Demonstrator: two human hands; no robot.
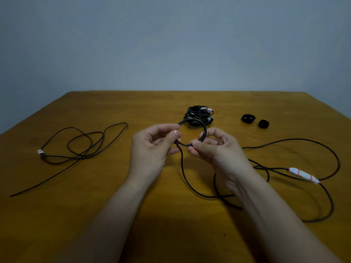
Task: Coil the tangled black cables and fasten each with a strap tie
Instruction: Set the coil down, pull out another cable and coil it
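Black cable (183,168) partly under right forearm (250,188)

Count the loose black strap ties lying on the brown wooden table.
2. One rolled black strap tie lies right of the coiled black cable bundle; the second rolled black strap tie sits just right of that, slightly nearer. Ties fastened round the bundle may be hidden.

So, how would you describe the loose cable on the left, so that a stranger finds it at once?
Look at the left part of the wooden table. A thin black cable lies there alone in loose loops. Unlike the coiled bundle at the back and the held cable on the right, nothing touches it.
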